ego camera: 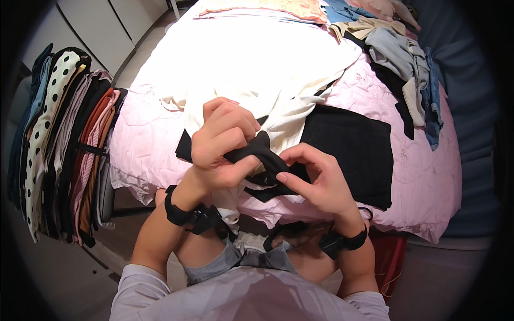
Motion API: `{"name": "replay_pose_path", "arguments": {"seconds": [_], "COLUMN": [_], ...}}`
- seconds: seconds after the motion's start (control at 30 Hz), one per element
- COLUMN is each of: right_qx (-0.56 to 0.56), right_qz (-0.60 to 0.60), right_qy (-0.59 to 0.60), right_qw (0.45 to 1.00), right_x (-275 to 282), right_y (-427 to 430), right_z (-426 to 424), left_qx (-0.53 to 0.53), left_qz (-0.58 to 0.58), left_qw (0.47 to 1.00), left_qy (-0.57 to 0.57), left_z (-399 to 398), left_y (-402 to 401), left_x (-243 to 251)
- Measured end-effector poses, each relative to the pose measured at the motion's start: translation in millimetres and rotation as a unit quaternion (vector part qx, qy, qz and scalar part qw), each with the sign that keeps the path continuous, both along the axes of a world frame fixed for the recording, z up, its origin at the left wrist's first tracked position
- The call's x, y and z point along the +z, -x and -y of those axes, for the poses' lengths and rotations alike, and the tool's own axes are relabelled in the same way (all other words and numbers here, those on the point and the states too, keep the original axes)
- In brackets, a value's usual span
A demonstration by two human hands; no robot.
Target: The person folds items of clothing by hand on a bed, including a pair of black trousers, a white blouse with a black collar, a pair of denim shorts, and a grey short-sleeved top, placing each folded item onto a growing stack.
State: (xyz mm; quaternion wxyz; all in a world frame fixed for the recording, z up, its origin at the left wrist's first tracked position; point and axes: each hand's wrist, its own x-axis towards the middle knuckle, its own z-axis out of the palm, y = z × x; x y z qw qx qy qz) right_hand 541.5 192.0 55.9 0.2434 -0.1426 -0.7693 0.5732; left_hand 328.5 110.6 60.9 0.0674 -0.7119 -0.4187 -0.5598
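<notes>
My left hand [225, 144] and my right hand [317, 176] both grip a black fabric edge [267, 154], bunched between them above the near side of the bed. The fingers of each hand pinch the cloth against the thumb. Under and beyond my hands lies a rumpled white garment [287, 120], one part of it hanging down over the bed's near edge. To the right, a flat black garment [349, 152] lies partly beneath the white one. Whether the held black cloth belongs to either garment, I cannot tell.
A pink quilt [425, 184] covers the bed. Many clothes, one a polka-dot garment [52, 108], hang over a support at left. Loose clothes, including a grey garment [391, 52], lie at the far right. A folded orange-patterned cloth [269, 9] lies at the back. A red bag [387, 257] stands below right.
</notes>
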Motion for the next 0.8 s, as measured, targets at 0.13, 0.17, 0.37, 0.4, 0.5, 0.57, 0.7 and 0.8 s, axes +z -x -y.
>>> {"name": "replay_pose_path", "arguments": {"seconds": [0.13, 0.17, 0.37, 0.4, 0.5, 0.57, 0.7, 0.8], "right_qx": [0.032, 0.037, 0.052, 0.031, -0.129, -0.158, -0.195, -0.196], "right_qz": [0.022, 0.012, 0.004, 0.021, 0.050, 0.030, 0.016, 0.017], "right_qy": [0.147, 0.171, 0.091, 0.059, -0.219, -0.206, -0.201, -0.207], "right_qw": [0.988, 0.984, 0.994, 0.998, 0.966, 0.965, 0.960, 0.958], "right_x": [8, 9, 10, 9, 10, 4, 2, 1], "right_y": [-4, -6, -12, -12, -7, -4, -3, -2], "right_z": [-1, -2, -7, -6, 0, 2, 1, -2], "left_qx": [0.019, 0.023, 0.035, 0.036, 0.031, 0.010, -0.018, -0.038], "left_qz": [-0.014, -0.023, -0.028, -0.029, -0.051, -0.049, 0.008, 0.107], "left_qw": [1.000, 0.999, 0.999, 0.999, 0.998, 0.999, 1.000, 0.992], "left_qy": [-0.016, -0.022, -0.024, -0.024, -0.003, 0.002, 0.000, 0.047], "left_z": [2, 2, 5, 6, 7, 5, -1, -1], "left_y": [3, 4, 1, 0, -1, -3, -3, 0], "left_x": [-1, 0, 3, 3, 2, 2, -3, -9]}}
